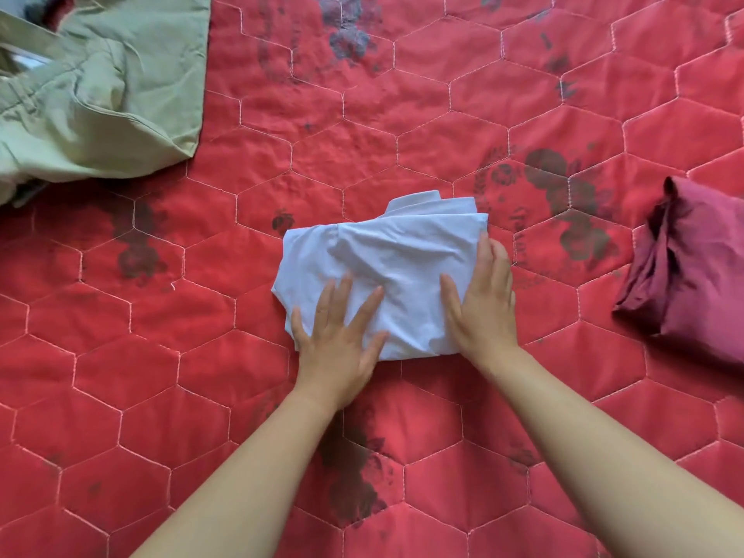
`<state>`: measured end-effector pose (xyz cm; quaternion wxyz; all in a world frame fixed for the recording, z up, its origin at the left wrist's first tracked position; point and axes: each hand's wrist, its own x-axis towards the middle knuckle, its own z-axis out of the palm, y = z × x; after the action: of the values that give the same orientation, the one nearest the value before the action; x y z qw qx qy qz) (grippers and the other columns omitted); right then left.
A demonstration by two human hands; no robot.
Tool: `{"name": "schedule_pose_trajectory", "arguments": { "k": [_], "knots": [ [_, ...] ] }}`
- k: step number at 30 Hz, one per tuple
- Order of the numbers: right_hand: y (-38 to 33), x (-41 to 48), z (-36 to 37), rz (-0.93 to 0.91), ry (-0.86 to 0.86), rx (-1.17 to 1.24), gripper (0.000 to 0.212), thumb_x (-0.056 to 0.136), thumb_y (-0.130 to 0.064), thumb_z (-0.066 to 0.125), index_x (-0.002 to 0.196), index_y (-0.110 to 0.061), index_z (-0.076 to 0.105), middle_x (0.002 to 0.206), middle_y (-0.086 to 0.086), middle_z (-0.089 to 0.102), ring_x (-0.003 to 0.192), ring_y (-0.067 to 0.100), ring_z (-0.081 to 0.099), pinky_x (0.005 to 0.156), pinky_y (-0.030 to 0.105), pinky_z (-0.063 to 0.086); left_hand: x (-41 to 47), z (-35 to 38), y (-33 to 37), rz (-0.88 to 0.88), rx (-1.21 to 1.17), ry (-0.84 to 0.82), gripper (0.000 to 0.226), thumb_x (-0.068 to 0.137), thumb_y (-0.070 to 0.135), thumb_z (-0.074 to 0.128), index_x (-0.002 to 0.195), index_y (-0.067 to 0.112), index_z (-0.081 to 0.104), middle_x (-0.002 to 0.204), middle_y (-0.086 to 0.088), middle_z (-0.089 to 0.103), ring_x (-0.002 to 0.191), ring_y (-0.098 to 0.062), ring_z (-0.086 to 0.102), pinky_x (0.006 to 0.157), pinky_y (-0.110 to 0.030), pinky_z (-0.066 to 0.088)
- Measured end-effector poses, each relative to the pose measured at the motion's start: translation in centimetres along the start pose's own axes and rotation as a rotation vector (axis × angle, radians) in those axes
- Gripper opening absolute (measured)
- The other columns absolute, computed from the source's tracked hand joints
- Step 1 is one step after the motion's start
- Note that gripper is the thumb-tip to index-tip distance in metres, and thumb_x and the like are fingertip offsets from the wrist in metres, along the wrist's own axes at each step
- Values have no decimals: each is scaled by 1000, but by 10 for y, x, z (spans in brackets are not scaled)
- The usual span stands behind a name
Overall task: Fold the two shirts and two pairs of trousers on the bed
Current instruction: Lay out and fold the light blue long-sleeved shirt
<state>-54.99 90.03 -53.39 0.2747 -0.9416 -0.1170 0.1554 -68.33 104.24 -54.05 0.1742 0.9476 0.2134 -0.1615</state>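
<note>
A pale blue shirt, folded into a small thick packet with its collar at the far edge, lies in the middle of the bed. My left hand presses flat on its near left corner, fingers straight and spread. My right hand lies on the packet's right side, fingers straight along the right edge. A folded maroon garment sits at the right. A light green garment, unfolded and rumpled, lies at the far left.
The bed is covered by a red quilt stitched in hexagons with dark flower prints. A grey strap or edge shows under the green garment in the top left corner.
</note>
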Motion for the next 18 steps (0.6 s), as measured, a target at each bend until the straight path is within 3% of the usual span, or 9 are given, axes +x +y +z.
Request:
{"name": "schedule_pose_trajectory", "arguments": {
  "k": [3, 6, 8, 10, 12, 14, 18],
  "knots": [
    [-10, 19, 3, -46, 36, 62, 66, 94, -26, 48, 149, -16, 12, 151, 16, 16, 137, 33, 21, 109, 44, 24, 12, -11, 0, -246, -112, 225, 58, 92, 53, 38, 145, 43, 17, 157, 0, -2, 143, -20, -5, 106, -61, 8],
    [-13, 22, 7, -29, 44, 61, 61, 96, -24, 44, 148, -30, 13, 149, 17, 18, 131, 37, 27, 106, 43, 26, 26, -19, -1, -482, -278, 253, 66, 89, 54, 42, 146, 38, 13, 156, -5, -3, 140, -30, 8, 104, -57, 25],
    [-12, 17, 10, 13, 42, 104, 60, 96, -28, 44, 147, -36, 12, 142, 16, 28, 123, 36, 38, 100, 43, 34, 34, -23, -2, -553, -396, 284, 74, 88, 54, 47, 148, 32, 10, 152, -12, 10, 132, -38, 26, 101, -52, 32],
    [-9, 9, 14, 81, 32, 124, 59, 96, -34, 42, 145, -42, 10, 127, 13, 37, 104, 36, 51, 82, 41, 42, 39, -25, -2, -607, -477, 314, 82, 86, 54, 51, 148, 24, 7, 143, -17, 28, 119, -41, 43, 93, -48, 38],
    [-5, 0, 17, 179, 24, 99, 56, 96, -41, 38, 144, -47, 11, 118, 11, 42, 94, 38, 54, 74, 40, 40, 40, -25, -2, -648, -505, 294, 83, 85, 55, 53, 147, 17, 12, 132, -19, 45, 110, -40, 53, 84, -44, 42],
    [1, -9, 20, 250, 38, 88, 51, 96, -45, 36, 143, -46, 17, 122, 12, 47, 102, 39, 53, 78, 41, 39, 38, -23, 0, -625, -479, 251, 78, 85, 57, 51, 141, 12, 22, 119, -20, 58, 104, -40, 57, 78, -41, 42],
    [16, -22, 15, 302, 105, 187, 47, 95, -42, 41, 140, -39, 30, 135, 9, 49, 117, 33, 50, 85, 36, 39, 35, -19, 9, -501, -415, 238, 68, 84, 57, 51, 130, 11, 31, 112, -20, 61, 99, -41, 59, 75, -41, 41]
  ]
}}
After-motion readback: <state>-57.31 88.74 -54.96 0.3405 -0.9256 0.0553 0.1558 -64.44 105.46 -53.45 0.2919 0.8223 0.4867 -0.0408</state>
